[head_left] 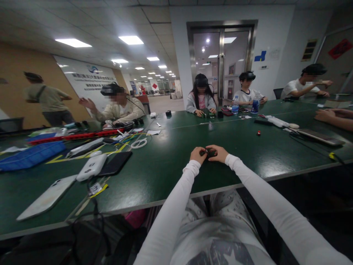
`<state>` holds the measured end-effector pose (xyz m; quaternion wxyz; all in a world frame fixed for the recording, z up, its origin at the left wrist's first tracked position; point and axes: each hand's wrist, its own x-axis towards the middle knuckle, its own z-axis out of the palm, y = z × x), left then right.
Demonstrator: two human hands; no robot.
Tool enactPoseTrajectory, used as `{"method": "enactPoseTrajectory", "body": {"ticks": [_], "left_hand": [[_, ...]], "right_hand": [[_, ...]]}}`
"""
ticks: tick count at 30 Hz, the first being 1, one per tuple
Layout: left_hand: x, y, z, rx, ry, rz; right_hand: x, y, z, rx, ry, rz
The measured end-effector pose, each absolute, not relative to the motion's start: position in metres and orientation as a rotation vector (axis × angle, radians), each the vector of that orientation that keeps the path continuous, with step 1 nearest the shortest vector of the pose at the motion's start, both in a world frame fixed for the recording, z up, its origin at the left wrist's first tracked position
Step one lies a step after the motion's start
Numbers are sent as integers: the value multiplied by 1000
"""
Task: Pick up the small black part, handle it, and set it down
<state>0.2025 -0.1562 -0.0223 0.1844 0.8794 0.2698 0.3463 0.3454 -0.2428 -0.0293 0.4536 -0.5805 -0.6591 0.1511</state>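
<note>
Both my hands meet over the green table [171, 173], close to its front edge. Between their fingertips is a small dark object [207, 152], too small and too covered by the fingers to name. My left hand [197, 155] pinches it from the left, fingers curled. From the other side my right hand [218, 152] grips it, with thumb and forefinger bent round it. A small red piece [258, 133] lies on the table to the right, apart from my hands.
At left lie a blue tray [30, 154], a white phone [46, 197], a white power bank [92, 166], a dark phone [115, 163] and a coiled white cable [139, 143]. Cables and another phone [320, 137] are at right. Several people sit around the table; bottles [255, 106] stand across.
</note>
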Motion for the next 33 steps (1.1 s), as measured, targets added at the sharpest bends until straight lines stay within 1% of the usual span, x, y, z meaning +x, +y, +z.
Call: {"method": "enactPoseTrajectory", "body": {"ticks": [5,11,25,33], "left_hand": [[202,-154,-24,2418,730,1045],[202,-154,-25,2378,688,1086],[200,-155,-22,2278,752,1018],[201,-151,-25,2174,703,1000]], "right_hand": [[342,-244,-27,-1373,-1611,336],[342,-245,-27,-1340,-1606,369],[343,-244,-26,-1354,-1557,525],[342,-244,-26,-1345,-1518,601]]}}
